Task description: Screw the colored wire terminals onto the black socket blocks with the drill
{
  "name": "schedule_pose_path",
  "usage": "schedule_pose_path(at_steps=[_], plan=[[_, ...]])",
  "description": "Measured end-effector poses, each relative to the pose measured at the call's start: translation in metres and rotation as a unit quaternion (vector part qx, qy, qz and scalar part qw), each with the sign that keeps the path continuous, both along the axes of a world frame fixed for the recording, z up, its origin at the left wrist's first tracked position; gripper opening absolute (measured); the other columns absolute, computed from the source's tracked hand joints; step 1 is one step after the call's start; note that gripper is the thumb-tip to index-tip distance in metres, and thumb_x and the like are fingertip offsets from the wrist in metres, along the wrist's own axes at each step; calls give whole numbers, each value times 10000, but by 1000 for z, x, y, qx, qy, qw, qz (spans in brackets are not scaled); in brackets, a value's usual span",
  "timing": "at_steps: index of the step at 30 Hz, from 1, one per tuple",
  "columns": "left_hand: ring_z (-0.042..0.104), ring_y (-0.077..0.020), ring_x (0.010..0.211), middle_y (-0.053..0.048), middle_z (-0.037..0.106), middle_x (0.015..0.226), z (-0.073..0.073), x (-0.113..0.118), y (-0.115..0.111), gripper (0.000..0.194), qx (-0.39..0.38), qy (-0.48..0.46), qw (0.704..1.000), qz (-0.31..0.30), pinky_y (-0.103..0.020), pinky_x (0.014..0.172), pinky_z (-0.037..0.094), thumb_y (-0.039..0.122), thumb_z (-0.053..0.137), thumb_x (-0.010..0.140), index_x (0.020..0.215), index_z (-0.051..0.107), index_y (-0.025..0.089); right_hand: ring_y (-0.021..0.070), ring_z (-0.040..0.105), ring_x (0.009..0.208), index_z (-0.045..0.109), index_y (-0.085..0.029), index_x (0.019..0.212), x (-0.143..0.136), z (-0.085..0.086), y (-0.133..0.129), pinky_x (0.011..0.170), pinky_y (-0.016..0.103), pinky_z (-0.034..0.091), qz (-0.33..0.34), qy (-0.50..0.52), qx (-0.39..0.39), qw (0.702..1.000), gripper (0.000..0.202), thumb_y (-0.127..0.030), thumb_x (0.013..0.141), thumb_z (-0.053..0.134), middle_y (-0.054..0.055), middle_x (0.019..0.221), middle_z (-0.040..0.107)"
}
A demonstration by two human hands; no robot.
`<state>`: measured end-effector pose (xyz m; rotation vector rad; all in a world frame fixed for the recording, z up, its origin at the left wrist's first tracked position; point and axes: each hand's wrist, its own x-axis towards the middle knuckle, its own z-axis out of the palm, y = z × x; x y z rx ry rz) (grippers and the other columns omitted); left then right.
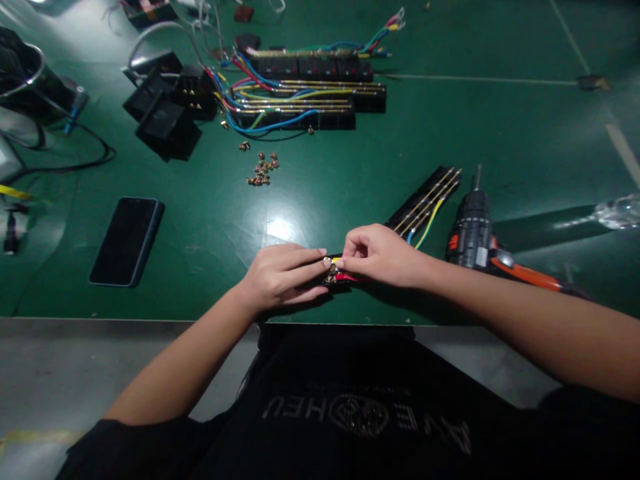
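My left hand (283,277) lies over a small black block (341,289) near the table's front edge and grips it, fingers along its top and thumb on the near side. Metal contacts show at the block's right end. There, my right hand (377,257) pinches a yellow-sleeved wire end (337,261) with thumb and index finger. A red wire end (344,277) sits just below it on the block. Beyond my right hand, a black socket strip (425,197) with brass bars and blue and yellow-green wires slants away, its near part hidden by the hand.
A cordless screwdriver (473,230) lies at right, a phone (125,241) at left. Small brass screws (263,170) are scattered mid-table. Behind them are wired socket strips (305,103) and black box-shaped housings (167,123). A dark container (30,77) stands far left.
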<state>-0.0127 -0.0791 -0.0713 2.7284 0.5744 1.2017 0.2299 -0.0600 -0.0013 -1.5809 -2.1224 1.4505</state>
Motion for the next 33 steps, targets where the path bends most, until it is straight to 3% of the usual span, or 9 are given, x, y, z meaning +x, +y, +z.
schedule_pose_path(at_steps=[7,12,16,20,24,28,33], plan=[[784,-221,834,-133,805,1113,2,0,-2,449,5,5,1000,14,-346,708,662,369,853,835,1207,718,156,82,582,601,713,-122,755,2,1,1,598,226,381,2,7,-17,1000,74,-152,782,776,-2,678,683],[785,-221,827,-135,805,1120,2,1,-1,454,10,7,1000,14,-337,690,656,377,852,837,1209,714,158,79,528,593,727,-129,719,-2,5,0,618,250,346,20,-70,42,996,177,-257,838,752,5,653,654],[787,-223,831,-138,804,1112,4,3,0,438,13,4,1000,7,-333,684,651,369,843,846,1200,715,146,78,487,592,723,-130,708,-2,11,1,622,262,326,60,-109,33,992,203,-264,861,716,1,635,623],[784,-232,835,-140,802,1126,4,3,-1,467,6,2,1000,8,-341,679,648,362,864,824,1205,712,139,85,523,632,743,-128,794,6,12,5,621,251,350,102,-82,16,991,123,-226,849,693,6,717,661],[780,-231,841,-137,799,1135,3,3,-1,476,5,0,1000,7,-345,689,646,359,867,820,1209,707,137,115,579,723,768,-121,888,15,8,8,674,258,386,140,-53,31,988,194,-247,905,622,44,824,699],[780,-226,834,-146,798,1123,4,4,-1,460,7,-1,1000,4,-338,687,643,350,861,824,1196,710,125,136,606,786,760,-118,898,16,4,7,721,275,401,132,-30,37,990,254,-295,958,588,61,863,712],[780,-211,826,-130,802,1111,5,5,-1,425,4,-2,1000,10,-325,692,644,373,830,851,1195,714,152,127,578,737,729,-141,842,14,3,6,698,277,386,111,-35,35,993,182,-258,931,622,33,805,686]])
